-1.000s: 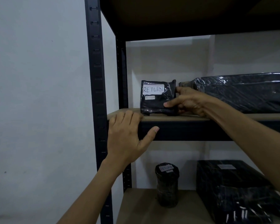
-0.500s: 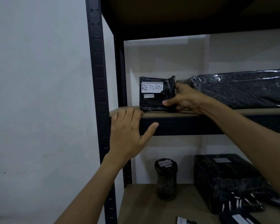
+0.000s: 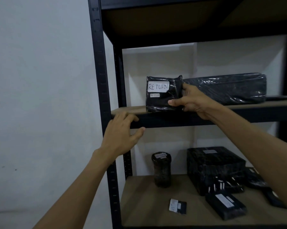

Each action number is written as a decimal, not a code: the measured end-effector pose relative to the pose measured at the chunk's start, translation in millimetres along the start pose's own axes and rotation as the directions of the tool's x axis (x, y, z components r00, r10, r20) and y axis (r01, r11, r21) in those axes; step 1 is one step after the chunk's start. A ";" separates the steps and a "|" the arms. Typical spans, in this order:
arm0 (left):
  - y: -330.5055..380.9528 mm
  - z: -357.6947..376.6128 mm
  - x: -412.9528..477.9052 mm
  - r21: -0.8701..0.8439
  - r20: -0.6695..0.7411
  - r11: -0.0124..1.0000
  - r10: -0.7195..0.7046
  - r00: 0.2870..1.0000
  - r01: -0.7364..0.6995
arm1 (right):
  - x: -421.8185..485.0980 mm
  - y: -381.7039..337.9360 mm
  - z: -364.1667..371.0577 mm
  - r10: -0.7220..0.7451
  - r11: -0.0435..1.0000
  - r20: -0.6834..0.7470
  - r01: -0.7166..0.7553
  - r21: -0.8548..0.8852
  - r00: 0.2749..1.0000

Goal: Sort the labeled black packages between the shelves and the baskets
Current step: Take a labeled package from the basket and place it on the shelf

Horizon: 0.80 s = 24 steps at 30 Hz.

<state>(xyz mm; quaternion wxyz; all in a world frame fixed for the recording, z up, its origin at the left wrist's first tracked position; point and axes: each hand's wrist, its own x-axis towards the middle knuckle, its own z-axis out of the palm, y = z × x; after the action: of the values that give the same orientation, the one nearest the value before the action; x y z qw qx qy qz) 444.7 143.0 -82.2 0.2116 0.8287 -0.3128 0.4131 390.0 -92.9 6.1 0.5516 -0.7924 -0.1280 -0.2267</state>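
Head view: in the middle of the frame a small black package [image 3: 162, 100] stands upright on the middle shelf [image 3: 127, 110], near its left end. A white label [image 3: 158, 86] on its front says RETURN, and a smaller label sits under that, too blurry to read.

The right hand [image 3: 191, 100] comes in from the lower right and grips the right side of this package. The thumb lies across the front near the bottom, and the fingers go round behind it. Just right of the hand, a long black package [image 3: 225, 88] lies flat on the same shelf.

The left hand [image 3: 121, 138] comes up from the lower left and holds the front edge of the middle shelf. Its fingers bend over the top and its thumb sits under the dark bar. It is right beside the black post [image 3: 99, 80] of the rack.

On the bottom shelf [image 3: 147, 204], low in the frame, a round black package [image 3: 161, 169] stands up with a label on top. To its right sits a big boxy package [image 3: 213, 166]. In front of these lie a small flat package [image 3: 178, 206] and a longer flat package [image 3: 225, 204].

A pale wall [image 3: 40, 80] fills the left side of the frame.
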 end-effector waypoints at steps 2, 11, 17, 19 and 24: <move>16.4 -13.1 -13.4 -0.076 0.112 0.994 -0.064 0.992 0.073 | -25.4 -0.7 -8.4 -0.009 0.999 0.004 0.009 0.031 1.000; 121.9 -38.4 -105.6 -0.222 0.324 0.968 -0.038 0.945 0.115 | -171.1 19.1 -55.2 0.120 0.975 0.060 -0.129 0.182 0.991; 187.6 -44.1 -170.1 -0.277 0.375 0.946 -0.056 0.925 0.170 | -269.7 31.2 -75.9 0.239 0.936 0.108 -0.258 0.238 0.965; 209.0 -47.8 -192.5 -0.303 0.390 0.936 -0.047 0.920 0.177 | -305.4 33.1 -81.6 0.268 0.928 0.092 -0.283 0.241 0.959; 253.4 -55.0 -254.5 -0.375 0.475 0.890 -0.056 0.878 0.260 | -394.6 29.2 -91.8 0.346 0.898 0.057 -0.348 0.268 0.936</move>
<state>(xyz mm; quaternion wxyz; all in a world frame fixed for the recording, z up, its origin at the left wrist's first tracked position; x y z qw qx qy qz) 120.8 82.8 -235.5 0.3432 0.8579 -0.3658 0.1111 42.0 -170.3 -188.7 0.6867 -0.7196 -0.0170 -0.1016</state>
